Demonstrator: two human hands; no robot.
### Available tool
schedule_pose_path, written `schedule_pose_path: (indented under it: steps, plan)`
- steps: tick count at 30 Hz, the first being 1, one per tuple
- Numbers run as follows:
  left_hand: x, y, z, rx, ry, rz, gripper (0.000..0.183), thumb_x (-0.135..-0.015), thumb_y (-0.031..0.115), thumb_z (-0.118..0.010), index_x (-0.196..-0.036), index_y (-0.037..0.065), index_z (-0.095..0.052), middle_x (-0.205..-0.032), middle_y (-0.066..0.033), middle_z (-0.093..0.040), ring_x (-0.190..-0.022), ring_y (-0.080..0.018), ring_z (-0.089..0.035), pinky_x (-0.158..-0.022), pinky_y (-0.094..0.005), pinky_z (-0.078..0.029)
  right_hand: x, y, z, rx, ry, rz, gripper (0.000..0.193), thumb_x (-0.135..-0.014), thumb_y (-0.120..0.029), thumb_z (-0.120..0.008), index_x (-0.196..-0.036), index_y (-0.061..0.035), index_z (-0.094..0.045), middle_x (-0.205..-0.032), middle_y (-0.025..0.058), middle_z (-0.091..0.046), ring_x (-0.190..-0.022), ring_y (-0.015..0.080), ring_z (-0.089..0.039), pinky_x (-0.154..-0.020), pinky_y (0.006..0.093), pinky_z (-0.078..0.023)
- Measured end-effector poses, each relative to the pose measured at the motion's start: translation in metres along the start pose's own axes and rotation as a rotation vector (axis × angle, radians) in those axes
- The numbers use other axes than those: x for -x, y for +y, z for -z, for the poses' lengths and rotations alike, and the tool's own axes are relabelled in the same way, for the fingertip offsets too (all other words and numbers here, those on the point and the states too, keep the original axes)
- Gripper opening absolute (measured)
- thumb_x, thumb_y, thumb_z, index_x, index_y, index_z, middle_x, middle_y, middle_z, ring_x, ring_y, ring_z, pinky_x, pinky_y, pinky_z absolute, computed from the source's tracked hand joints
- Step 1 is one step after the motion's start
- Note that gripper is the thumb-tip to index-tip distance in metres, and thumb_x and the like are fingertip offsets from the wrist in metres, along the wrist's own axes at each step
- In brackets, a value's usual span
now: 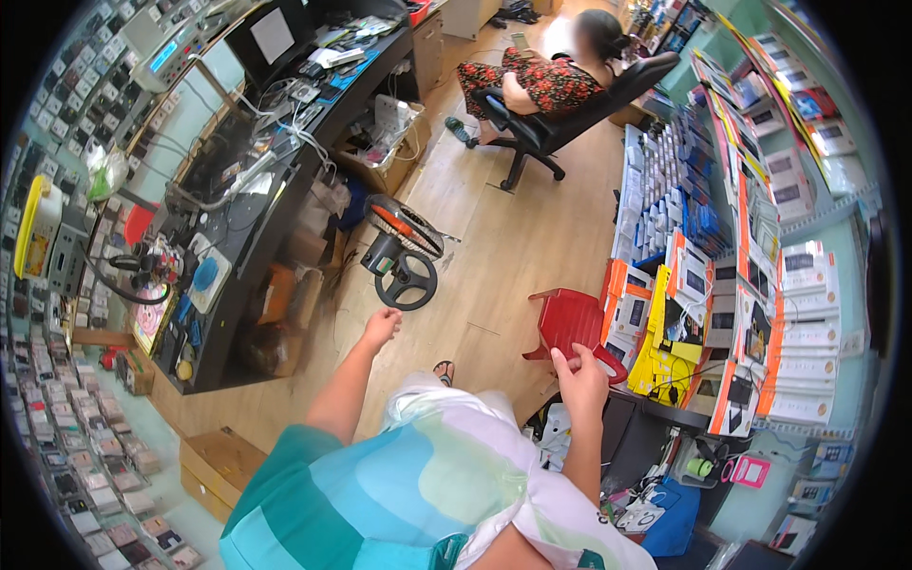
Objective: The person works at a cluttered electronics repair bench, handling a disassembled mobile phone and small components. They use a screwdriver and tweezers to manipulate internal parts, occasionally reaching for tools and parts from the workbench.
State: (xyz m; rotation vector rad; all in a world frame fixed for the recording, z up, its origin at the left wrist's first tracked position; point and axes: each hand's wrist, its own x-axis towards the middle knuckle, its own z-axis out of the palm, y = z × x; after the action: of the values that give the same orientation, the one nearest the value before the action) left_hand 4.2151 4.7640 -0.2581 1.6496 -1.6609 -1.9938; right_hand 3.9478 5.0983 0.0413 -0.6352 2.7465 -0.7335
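My left hand [382, 326] hangs over the wooden floor, fingers loosely bent and a little apart, with nothing visible in it. Just beyond it stands a floor fan [407, 228] with orange showing through its round cage. Beside the fan's black body lies a black spoked ring [407, 281], shaped like a steering wheel. On the right, my right hand [581, 375] is raised with thumb and forefinger apart and nothing seen between them. Behind its fingertips appears a red plastic stool [570, 321]; whether they touch cannot be told.
A long dark workbench [237, 223] with cables and tools runs along the left. Ahead, a person sits in a black office chair [546, 133]. Shelves of boxed goods [807, 323] line the right. An open cardboard box [223, 465] stands at the lower left.
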Motion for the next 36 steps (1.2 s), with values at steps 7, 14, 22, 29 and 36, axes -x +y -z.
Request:
schedule_pose_path:
  steps: [7,14,22,29,36]
  plan:
    - [0.026,-0.123,0.040,0.161,0.188,0.448,0.025,-0.098,0.030,-0.064,-0.106,0.006,-0.067,-0.088,-0.0123,-0.069,-0.068,-0.0271,-0.066,-0.056,-0.0450,-0.054,-0.080,-0.010,-0.040,0.090,-0.213,0.085,0.053,-0.091,-0.047,-0.073,-0.119,-0.0015,-0.073,-0.086,0.0135,-0.076,-0.088,0.0342,-0.074,-0.081,0.0469,-0.057]
    - [0.111,-0.148,-0.021,-0.089,0.200,0.736,0.035,-0.099,0.026,-0.063,-0.116,-0.003,-0.070,-0.101,-0.0208,-0.074,-0.079,-0.0364,-0.071,-0.067,-0.0500,-0.058,-0.184,0.000,-0.061,0.148,-0.368,0.151,0.057,-0.089,-0.051,-0.074,-0.117,-0.0018,-0.074,-0.090,0.0145,-0.077,-0.089,0.0336,-0.075,-0.083,0.0449,-0.057]
    - [-0.012,-0.030,-0.154,0.045,0.185,0.464,0.036,-0.098,0.029,-0.061,-0.113,-0.001,-0.073,-0.109,-0.0195,-0.074,-0.091,-0.0321,-0.071,-0.079,-0.0458,-0.056,-0.378,0.008,-0.056,-0.076,-0.562,0.237,0.054,-0.092,-0.036,-0.079,-0.124,0.0058,-0.070,-0.090,0.0158,-0.075,-0.069,0.0219,-0.072,-0.059,0.0336,-0.059]
    - [-0.089,0.109,-0.160,0.152,0.331,0.330,0.033,-0.092,0.032,-0.070,-0.109,0.005,-0.076,-0.096,-0.0131,-0.077,-0.089,-0.0267,-0.073,-0.082,-0.0395,-0.056,-0.545,-0.026,-0.075,-0.134,-0.618,0.350,0.051,-0.095,-0.036,-0.077,-0.121,0.0075,-0.069,-0.095,0.0119,-0.074,-0.073,0.0151,-0.069,-0.061,0.0314,-0.057]
    - [-0.158,0.164,-0.122,0.051,0.510,0.140,0.027,-0.093,0.027,-0.070,-0.104,0.003,-0.076,-0.091,-0.0136,-0.077,-0.083,-0.0266,-0.073,-0.079,-0.0388,-0.057,-0.618,-0.128,-0.127,-0.200,-0.745,0.345,0.056,-0.093,-0.040,-0.077,-0.123,0.0069,-0.069,-0.097,0.0179,-0.076,-0.081,0.0215,-0.072,-0.073,0.0339,-0.058]
